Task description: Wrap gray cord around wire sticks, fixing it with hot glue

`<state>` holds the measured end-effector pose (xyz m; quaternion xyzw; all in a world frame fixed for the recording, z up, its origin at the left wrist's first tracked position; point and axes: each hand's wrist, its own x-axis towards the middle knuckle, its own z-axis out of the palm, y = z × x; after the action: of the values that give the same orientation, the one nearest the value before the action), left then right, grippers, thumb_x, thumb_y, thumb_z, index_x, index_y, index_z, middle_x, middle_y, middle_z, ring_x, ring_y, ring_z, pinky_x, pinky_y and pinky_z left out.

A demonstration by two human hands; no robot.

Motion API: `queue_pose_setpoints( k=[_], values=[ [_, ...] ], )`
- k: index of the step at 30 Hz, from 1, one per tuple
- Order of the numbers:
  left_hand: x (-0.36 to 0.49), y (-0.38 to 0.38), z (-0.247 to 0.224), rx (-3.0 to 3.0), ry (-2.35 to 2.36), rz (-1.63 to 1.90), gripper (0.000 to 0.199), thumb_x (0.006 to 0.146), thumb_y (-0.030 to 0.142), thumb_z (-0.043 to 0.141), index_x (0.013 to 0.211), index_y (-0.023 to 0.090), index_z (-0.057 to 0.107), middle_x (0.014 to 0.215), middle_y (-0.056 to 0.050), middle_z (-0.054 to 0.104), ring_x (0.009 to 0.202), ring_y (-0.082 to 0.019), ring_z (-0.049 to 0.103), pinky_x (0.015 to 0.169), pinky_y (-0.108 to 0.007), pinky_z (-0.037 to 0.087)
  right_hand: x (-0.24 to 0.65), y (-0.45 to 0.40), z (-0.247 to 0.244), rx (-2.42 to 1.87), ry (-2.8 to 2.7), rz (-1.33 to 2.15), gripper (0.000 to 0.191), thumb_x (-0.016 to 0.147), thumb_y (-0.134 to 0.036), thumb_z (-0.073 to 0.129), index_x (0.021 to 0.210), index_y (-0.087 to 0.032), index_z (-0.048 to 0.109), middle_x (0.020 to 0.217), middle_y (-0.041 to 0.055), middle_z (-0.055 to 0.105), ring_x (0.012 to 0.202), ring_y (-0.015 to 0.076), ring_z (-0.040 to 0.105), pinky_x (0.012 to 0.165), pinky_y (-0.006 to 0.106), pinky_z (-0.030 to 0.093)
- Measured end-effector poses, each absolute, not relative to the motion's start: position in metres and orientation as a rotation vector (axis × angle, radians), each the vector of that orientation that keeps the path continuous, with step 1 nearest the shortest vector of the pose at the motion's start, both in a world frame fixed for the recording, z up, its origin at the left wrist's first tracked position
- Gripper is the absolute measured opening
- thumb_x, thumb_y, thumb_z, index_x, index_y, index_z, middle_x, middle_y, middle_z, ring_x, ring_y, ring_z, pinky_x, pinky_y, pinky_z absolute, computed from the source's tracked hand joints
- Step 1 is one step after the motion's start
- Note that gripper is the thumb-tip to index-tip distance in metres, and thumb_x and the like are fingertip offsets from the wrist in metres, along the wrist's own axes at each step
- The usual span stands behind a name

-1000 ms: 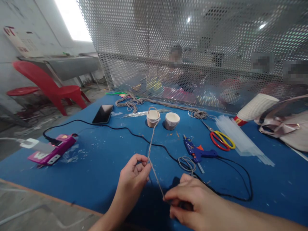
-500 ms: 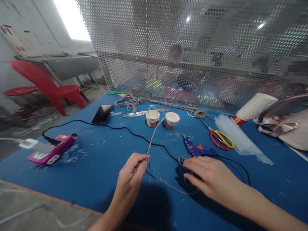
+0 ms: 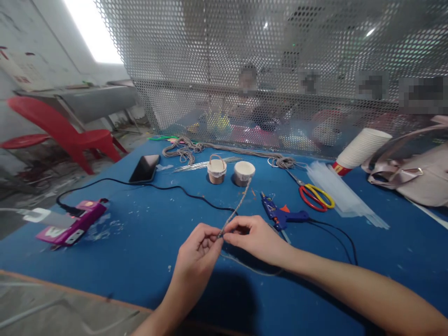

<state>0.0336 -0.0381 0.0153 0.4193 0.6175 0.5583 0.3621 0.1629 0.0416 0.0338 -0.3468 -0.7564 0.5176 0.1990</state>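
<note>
My left hand (image 3: 199, 254) pinches a grey twisted cord (image 3: 242, 199), whose stiff upper length slants up and away to the right. Close beside it, my right hand (image 3: 257, 240) has thumb and fingers together on the same cord, just above the left fingertips. A loose thin tail of cord curves over the table below the right hand. Beyond the hands stand a small basket with an arched handle (image 3: 216, 176) and a similar small cup without one (image 3: 244, 176); the cord's far tip overlaps the cup in view. A blue glue gun (image 3: 289, 216) lies right of my right hand.
On the blue table (image 3: 140, 261) are scissors (image 3: 317, 197), translucent strips (image 3: 345, 196), stacked paper cups (image 3: 362, 148), a bag (image 3: 416, 177), a phone (image 3: 144, 168), a purple power strip (image 3: 75, 224) and cord bundles (image 3: 182, 148). A black cable crosses the table. Perforated metal screen (image 3: 168, 56) behind.
My right hand has moved left from beside the glue gun to the cord at my left fingertips. The cord's upper end now leans further right. The view has shifted slightly.
</note>
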Motion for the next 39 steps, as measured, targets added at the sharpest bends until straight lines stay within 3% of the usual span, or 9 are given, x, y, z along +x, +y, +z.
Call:
queue_pose_setpoints(
  k=[6, 14, 19, 23, 25, 28, 32, 36, 39],
  values=[
    [0.034, -0.036, 0.017, 0.916, 1.587, 1.404, 0.014, 0.063, 0.029, 0.064, 0.069, 0.019, 0.056, 0.046, 0.009, 0.042, 0.041, -0.007, 0.038, 0.038, -0.018, 0.029, 0.168, 0.041, 0.036, -0.974, -2.125, 1.487, 0.008, 0.074, -0.020, 0.060, 0.071, -0.014, 0.064, 0.058, -0.0035, 0.054, 0.057, 0.0094, 0.046, 0.054, 0.021, 0.037],
    [0.033, -0.037, 0.023, 0.920, 1.627, 1.413, 0.011, 0.063, 0.026, 0.064, 0.068, 0.019, 0.058, 0.055, 0.005, 0.049, 0.050, -0.010, 0.044, 0.044, -0.019, 0.034, 0.184, 0.034, 0.042, -0.931, -2.295, 1.304, 0.007, 0.076, -0.018, 0.058, 0.075, -0.015, 0.064, 0.066, -0.0020, 0.058, 0.060, 0.0097, 0.051, 0.060, 0.021, 0.042],
    [0.026, -0.039, 0.021, 1.083, 1.703, 1.357, 0.009, 0.072, 0.028, 0.060, 0.074, 0.019, 0.061, 0.060, 0.003, 0.052, 0.053, -0.010, 0.045, 0.050, -0.021, 0.037, 0.214, 0.050, 0.045, -0.921, -2.478, 0.838, 0.013, 0.081, -0.017, 0.053, 0.090, -0.015, 0.063, 0.084, 0.0036, 0.064, 0.074, 0.0135, 0.058, 0.072, 0.027, 0.046],
    [0.025, -0.039, 0.020, 1.102, 1.722, 1.370, 0.009, 0.071, 0.028, 0.061, 0.073, 0.019, 0.061, 0.061, 0.003, 0.053, 0.052, -0.010, 0.044, 0.048, -0.020, 0.035, 0.247, 0.075, 0.035, -1.141, -2.720, 0.134, 0.030, 0.080, -0.007, 0.045, 0.106, -0.010, 0.060, 0.112, 0.0160, 0.061, 0.103, 0.0271, 0.055, 0.088, 0.043, 0.041],
    [0.027, -0.037, 0.021, 1.037, 1.711, 1.388, 0.010, 0.069, 0.028, 0.062, 0.073, 0.018, 0.060, 0.058, 0.003, 0.051, 0.049, -0.009, 0.043, 0.044, -0.020, 0.033, 0.259, 0.084, 0.027, -1.248, -2.832, -0.025, 0.039, 0.077, -0.003, 0.045, 0.114, -0.006, 0.057, 0.120, 0.0196, 0.057, 0.109, 0.0304, 0.052, 0.091, 0.045, 0.040],
    [0.030, -0.036, 0.022, 0.933, 1.691, 1.377, 0.014, 0.066, 0.029, 0.064, 0.072, 0.018, 0.060, 0.052, 0.005, 0.047, 0.045, -0.009, 0.040, 0.041, -0.020, 0.030, 0.268, 0.093, 0.020, -1.259, -2.913, 0.000, 0.043, 0.077, -0.003, 0.044, 0.119, -0.007, 0.053, 0.117, 0.0171, 0.059, 0.106, 0.0282, 0.053, 0.088, 0.041, 0.042],
    [0.032, -0.036, 0.023, 0.861, 1.677, 1.353, 0.017, 0.065, 0.031, 0.064, 0.074, 0.017, 0.058, 0.048, 0.008, 0.045, 0.043, -0.008, 0.039, 0.041, -0.019, 0.030, 0.269, 0.099, 0.018, -1.173, -2.910, 0.046, 0.038, 0.075, -0.001, 0.043, 0.109, -0.009, 0.057, 0.104, 0.0154, 0.062, 0.096, 0.0260, 0.055, 0.084, 0.039, 0.043],
    [0.034, -0.038, 0.023, 0.803, 1.629, 1.410, 0.016, 0.068, 0.028, 0.063, 0.077, 0.017, 0.055, 0.053, 0.008, 0.045, 0.043, -0.006, 0.038, 0.042, -0.018, 0.030, 0.271, 0.101, 0.017, -1.071, -2.781, 0.192, 0.037, 0.074, -0.006, 0.047, 0.110, -0.007, 0.053, 0.106, 0.0164, 0.060, 0.097, 0.0267, 0.054, 0.085, 0.040, 0.044],
    [0.035, -0.040, 0.024, 0.750, 1.544, 1.491, 0.016, 0.070, 0.026, 0.062, 0.079, 0.018, 0.052, 0.056, 0.007, 0.048, 0.043, -0.006, 0.037, 0.040, -0.018, 0.027, 0.271, 0.094, 0.020, -1.026, -2.551, 0.373, 0.040, 0.074, -0.015, 0.050, 0.114, -0.013, 0.049, 0.109, 0.0128, 0.059, 0.099, 0.0249, 0.056, 0.083, 0.039, 0.047]
  ],
)
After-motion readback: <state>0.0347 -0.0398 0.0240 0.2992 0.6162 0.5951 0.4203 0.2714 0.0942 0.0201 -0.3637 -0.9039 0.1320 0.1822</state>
